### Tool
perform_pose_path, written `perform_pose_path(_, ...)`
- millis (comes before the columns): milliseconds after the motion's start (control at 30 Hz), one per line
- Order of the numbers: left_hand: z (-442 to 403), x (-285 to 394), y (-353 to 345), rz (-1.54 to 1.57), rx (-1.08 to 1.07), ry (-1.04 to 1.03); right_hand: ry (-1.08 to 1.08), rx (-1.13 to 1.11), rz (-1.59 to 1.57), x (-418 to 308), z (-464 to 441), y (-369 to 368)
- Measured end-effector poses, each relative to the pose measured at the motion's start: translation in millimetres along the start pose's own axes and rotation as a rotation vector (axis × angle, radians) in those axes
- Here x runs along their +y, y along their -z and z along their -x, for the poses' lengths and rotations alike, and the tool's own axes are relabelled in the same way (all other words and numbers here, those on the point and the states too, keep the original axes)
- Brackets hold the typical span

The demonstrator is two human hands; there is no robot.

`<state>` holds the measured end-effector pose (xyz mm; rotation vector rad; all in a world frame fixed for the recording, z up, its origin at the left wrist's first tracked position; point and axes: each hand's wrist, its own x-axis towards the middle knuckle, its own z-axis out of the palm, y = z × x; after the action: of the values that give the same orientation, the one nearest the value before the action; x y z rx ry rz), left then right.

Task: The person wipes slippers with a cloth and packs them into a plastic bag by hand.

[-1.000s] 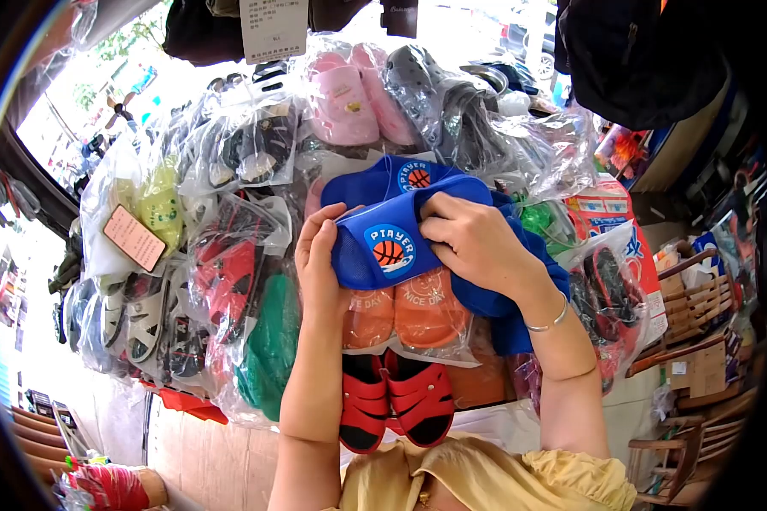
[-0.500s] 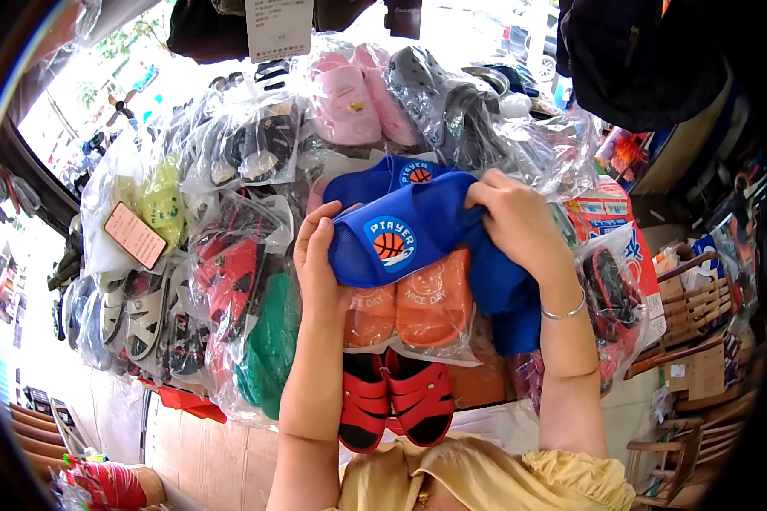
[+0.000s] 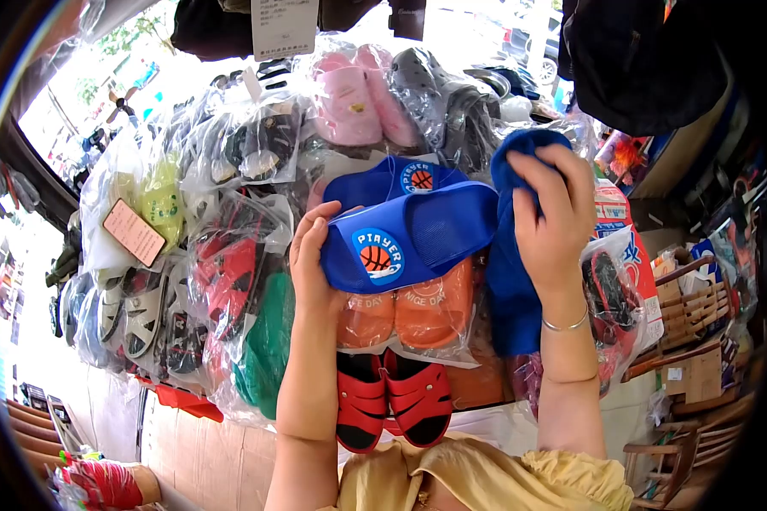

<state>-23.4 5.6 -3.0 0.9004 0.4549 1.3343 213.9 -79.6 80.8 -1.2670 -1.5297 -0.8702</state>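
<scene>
A clear bag point(image 3: 460, 351) of orange slippers point(image 3: 435, 313) lies nearer than the blue slipper point(image 3: 419, 238), whose strap end, bearing a round basketball badge point(image 3: 376, 255), the left hand point(image 3: 313, 260) grips, while right of the slipper the right hand point(image 3: 551, 221) clutches a blue cloth point(image 3: 516, 294), and bagged pink clogs point(image 3: 349, 111) sit beyond the slipper.

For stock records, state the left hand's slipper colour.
The slipper is blue; the head view shows it best.

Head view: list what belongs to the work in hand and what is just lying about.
Part of the work:
blue slipper, in the left hand
blue cloth, in the right hand
probably the matching slipper behind

Lying about:
orange slippers
red-and-black sandals
pink clogs
</scene>
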Motion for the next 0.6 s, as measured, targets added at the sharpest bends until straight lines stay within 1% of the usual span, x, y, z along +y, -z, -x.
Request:
perform_pose_path(67,0,0,2,0.032,-0.014,0.03,0.301,0.129,-0.113,-12,4,3)
perform_pose_path(100,0,1,2,0.056,-0.006,0.04,0.388,0.002,-0.193,-15,6,-3)
perform_pose_path(133,0,1,1,0.079,0.0,0.051,0.396,-0.147,-0.309,-21,7,-12)
perform_pose_path(167,0,1,2,0.075,-0.003,0.052,0.328,-0.364,-0.415,-27,14,-20)
perform_pose_path(233,-2,2,7,0.023,-0.01,0.068,0.276,-0.496,-0.458,-29,23,-30)
perform_pose_path(367,-4,2,14,0.072,-0.035,0.088,0.307,-0.545,-0.556,-29,21,-28)
perform_pose_path(433,-4,3,18,0.227,-0.055,0.082,0.346,-0.551,-0.565,-34,24,-30)
perform_pose_path(467,-5,2,21,0.307,-0.099,0.084,0.338,-0.593,-0.57,-36,23,-29)
perform_pose_path(567,-6,5,24,0.509,-0.273,0.09,0.4,-0.616,-0.563,-37,23,-31)
perform_pose_path(600,-7,8,26,0.516,-0.354,0.084,0.4,-0.647,-0.596,-39,22,-27)
